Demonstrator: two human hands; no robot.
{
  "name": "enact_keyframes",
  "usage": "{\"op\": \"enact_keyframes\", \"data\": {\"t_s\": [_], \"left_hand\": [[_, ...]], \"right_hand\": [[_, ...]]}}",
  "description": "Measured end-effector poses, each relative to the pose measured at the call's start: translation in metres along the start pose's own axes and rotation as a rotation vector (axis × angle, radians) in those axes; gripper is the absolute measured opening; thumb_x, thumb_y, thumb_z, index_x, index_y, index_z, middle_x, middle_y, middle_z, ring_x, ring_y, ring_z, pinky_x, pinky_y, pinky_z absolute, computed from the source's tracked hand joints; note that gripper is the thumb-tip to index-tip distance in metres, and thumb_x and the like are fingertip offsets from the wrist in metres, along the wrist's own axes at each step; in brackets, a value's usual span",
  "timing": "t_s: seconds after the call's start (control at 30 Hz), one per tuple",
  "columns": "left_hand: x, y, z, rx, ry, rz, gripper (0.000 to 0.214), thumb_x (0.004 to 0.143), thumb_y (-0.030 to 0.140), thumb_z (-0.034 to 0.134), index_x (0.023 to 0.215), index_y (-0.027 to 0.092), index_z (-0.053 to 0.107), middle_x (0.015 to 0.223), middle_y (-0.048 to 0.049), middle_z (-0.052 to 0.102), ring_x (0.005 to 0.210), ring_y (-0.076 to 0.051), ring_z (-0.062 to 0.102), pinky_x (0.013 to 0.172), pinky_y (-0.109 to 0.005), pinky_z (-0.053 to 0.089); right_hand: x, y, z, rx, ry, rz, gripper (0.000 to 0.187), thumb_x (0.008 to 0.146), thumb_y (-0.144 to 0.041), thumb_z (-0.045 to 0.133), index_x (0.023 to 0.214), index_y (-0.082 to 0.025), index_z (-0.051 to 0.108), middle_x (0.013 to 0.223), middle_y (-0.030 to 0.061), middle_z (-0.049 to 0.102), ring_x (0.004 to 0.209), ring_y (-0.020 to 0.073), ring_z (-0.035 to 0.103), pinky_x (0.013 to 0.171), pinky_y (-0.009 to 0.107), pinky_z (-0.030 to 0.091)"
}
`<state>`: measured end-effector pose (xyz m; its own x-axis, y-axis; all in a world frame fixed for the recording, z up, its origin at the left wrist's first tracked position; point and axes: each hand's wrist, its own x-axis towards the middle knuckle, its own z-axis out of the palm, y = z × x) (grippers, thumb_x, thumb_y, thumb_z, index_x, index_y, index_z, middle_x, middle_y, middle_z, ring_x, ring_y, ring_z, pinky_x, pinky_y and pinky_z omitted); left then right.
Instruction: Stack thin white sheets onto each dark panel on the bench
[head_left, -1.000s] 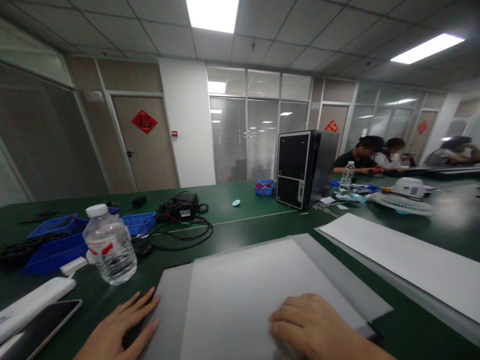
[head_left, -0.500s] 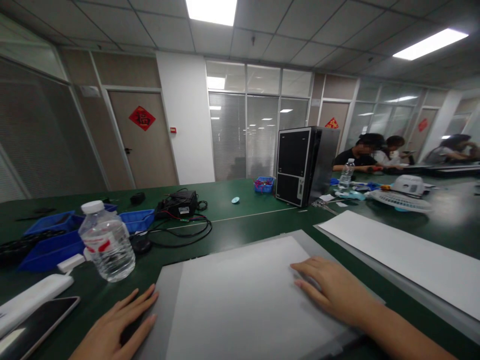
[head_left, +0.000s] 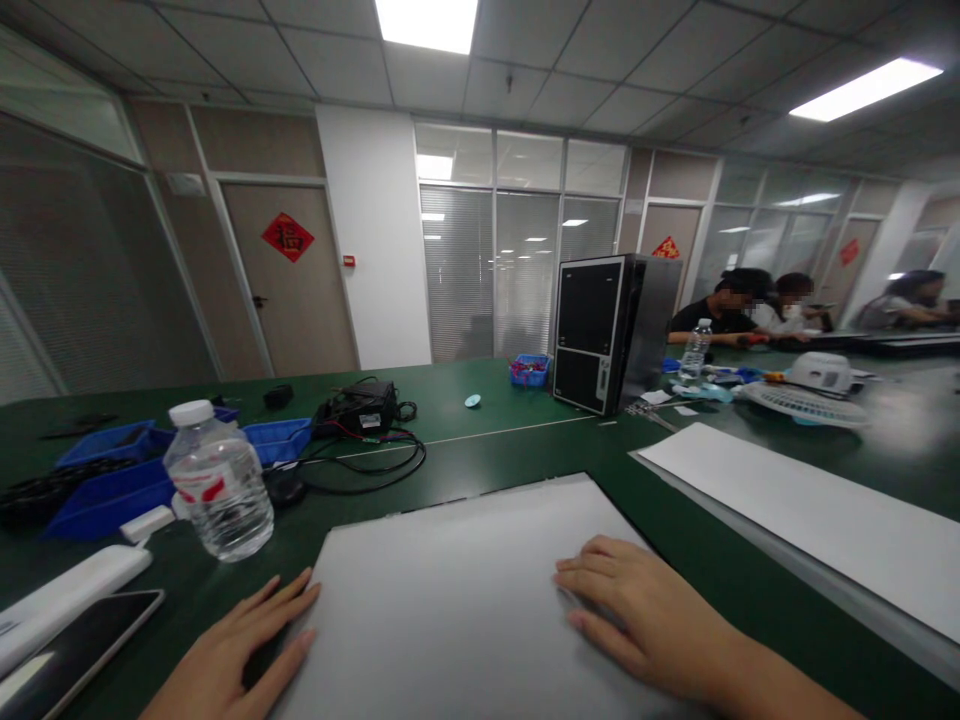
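Note:
A pale, whitish flat sheet or panel [head_left: 450, 600] lies on the green table in front of me, with a thin dark edge along its far and right sides. My left hand [head_left: 240, 640] is at its left edge, fingers stretched out and fingertips touching the edge. Toward the panel's right side, my right hand [head_left: 645, 610] rests flat on its surface with fingers extended and slightly apart. Neither hand grips anything. The panel's near edge is cut off by the frame.
Left of the panel stand a water bottle [head_left: 217, 490], a phone [head_left: 75, 650] and blue bins [head_left: 109, 500]. A power adapter with cables [head_left: 367, 410] lies beyond. A black computer tower [head_left: 615, 330] stands at the back. White panels [head_left: 810, 520] lie right; people sit far right.
My right hand has slid left and slightly nearer. The translucent top layer has shifted left with it, and the grey strips along both sides no longer show. My left hand is nearly still.

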<state>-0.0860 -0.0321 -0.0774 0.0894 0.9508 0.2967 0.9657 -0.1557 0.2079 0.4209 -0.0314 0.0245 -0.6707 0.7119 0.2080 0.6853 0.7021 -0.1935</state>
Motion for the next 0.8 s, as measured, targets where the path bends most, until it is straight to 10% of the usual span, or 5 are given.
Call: {"op": "enact_keyframes", "data": {"t_s": [0.47,0.67,0.8], "left_hand": [[0.004,0.002,0.000,0.017,0.048,0.028,0.038,0.093,0.057,0.054,0.120,0.041,0.075,0.144,0.0050,0.065,0.136,-0.030,0.058,0.117,-0.055,0.041],[0.003,0.005,-0.001,-0.016,0.072,0.003,0.048,0.094,0.055,0.054,0.138,0.038,0.063,0.151,0.0023,0.059,0.139,-0.028,0.056,0.117,-0.053,0.042],[0.001,0.007,0.000,-0.011,0.064,0.037,0.049,0.096,0.052,0.054,0.143,0.038,0.058,0.158,0.0014,0.051,0.143,-0.028,0.051,0.118,-0.053,0.040]], "right_hand": [[-0.007,0.031,-0.001,0.014,0.068,0.068,0.046,0.104,-0.046,0.050,0.145,-0.026,0.059,0.143,0.0077,0.064,0.139,0.0295,0.050,0.116,0.053,0.041],[-0.032,0.132,-0.002,-0.379,0.376,0.440,0.051,0.099,-0.040,0.051,0.146,-0.020,0.057,0.149,0.0121,0.058,0.142,0.0333,0.046,0.120,0.054,0.034],[-0.069,0.202,0.002,-0.534,0.261,0.912,0.065,0.098,-0.049,0.049,0.154,-0.016,0.047,0.156,0.0244,0.045,0.147,0.0456,0.036,0.113,0.065,0.036]]}}
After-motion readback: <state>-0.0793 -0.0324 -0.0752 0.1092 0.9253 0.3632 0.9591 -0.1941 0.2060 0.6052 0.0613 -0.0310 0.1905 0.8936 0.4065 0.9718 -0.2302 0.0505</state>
